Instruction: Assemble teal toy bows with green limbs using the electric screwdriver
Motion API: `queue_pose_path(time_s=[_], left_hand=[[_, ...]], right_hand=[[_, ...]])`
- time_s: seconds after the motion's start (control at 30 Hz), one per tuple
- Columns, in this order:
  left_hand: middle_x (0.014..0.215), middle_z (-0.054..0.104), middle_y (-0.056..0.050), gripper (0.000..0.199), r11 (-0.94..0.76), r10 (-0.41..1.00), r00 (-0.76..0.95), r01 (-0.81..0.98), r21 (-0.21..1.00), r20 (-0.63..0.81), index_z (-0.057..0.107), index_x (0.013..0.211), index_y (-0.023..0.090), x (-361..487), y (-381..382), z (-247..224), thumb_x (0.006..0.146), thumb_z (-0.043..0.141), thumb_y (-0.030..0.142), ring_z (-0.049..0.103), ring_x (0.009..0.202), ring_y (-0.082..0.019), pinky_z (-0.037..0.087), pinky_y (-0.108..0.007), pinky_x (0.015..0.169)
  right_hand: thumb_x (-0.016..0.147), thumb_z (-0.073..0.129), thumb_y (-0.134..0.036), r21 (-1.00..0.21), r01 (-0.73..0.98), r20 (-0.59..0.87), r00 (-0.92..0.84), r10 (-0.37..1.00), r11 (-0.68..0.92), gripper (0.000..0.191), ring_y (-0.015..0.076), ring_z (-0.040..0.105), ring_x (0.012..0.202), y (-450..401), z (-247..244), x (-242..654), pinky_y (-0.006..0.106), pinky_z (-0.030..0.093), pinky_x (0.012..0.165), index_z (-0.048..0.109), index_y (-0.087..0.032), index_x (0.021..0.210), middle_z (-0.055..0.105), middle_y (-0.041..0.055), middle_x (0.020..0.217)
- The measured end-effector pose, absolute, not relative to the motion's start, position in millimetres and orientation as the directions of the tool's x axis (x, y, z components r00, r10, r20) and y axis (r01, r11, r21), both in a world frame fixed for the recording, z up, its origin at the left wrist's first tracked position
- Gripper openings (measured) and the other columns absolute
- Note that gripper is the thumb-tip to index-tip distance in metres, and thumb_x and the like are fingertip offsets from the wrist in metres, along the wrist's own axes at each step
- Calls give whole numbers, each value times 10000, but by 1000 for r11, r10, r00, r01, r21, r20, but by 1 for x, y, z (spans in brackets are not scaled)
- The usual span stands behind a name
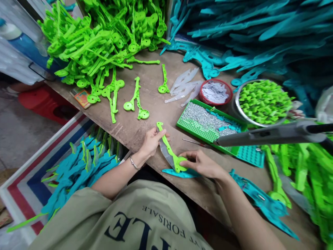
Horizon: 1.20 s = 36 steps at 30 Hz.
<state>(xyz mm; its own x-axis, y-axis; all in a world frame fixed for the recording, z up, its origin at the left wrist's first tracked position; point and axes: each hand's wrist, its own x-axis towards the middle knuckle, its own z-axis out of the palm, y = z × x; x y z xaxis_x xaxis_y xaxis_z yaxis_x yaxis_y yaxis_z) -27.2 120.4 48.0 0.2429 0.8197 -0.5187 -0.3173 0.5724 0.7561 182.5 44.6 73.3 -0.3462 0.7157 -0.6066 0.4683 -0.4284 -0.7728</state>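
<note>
The left hand point(154, 141) pinches the top of the long green piece point(169, 150) over the table point(125, 130). The right hand point(200, 163) pinches its round end between thumb and fingers.

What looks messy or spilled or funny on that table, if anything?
Little teal pieces lie mixed in with the silver bits in the green tray, which looks odd, though it may be on purpose. A few green plastic pieces lie apart from the big green heap. I can't see anything clearly spilled or broken.
</note>
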Motion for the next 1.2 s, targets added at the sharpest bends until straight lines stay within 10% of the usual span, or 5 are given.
queue_pose_path(time_s=[0.37,0.7,1.2], left_hand=[[654,697,-40,258,600,799,240,-264,755,-551,621,826,128,-26,154,58,916,722,347,691,552,-162,606,-329,679],[1014,783,-125,129,677,732,522,-484,554,-439,621,1035,147,-18,153,80,989,609,267,769,999,-272,565,-495,990],[951,782,-60,129,604,797,478,-620,501,-369,584,974,164,-7,134,106,974,658,270,781,928,-226,617,-412,895]], right_hand=[[698,777,-608,-758,376,-651,-379,658,-533,584,160,587,707,43,74,190,302,469,676,762,-134,1039,732,60,865],[538,896,-526,-643,106,-733,-372,569,-759,549,180,658,662,62,111,223,297,516,663,802,-140,916,761,76,801],[478,860,-497,-636,108,-751,-318,579,-764,424,138,538,475,66,140,234,254,420,451,771,-129,672,660,74,574]])
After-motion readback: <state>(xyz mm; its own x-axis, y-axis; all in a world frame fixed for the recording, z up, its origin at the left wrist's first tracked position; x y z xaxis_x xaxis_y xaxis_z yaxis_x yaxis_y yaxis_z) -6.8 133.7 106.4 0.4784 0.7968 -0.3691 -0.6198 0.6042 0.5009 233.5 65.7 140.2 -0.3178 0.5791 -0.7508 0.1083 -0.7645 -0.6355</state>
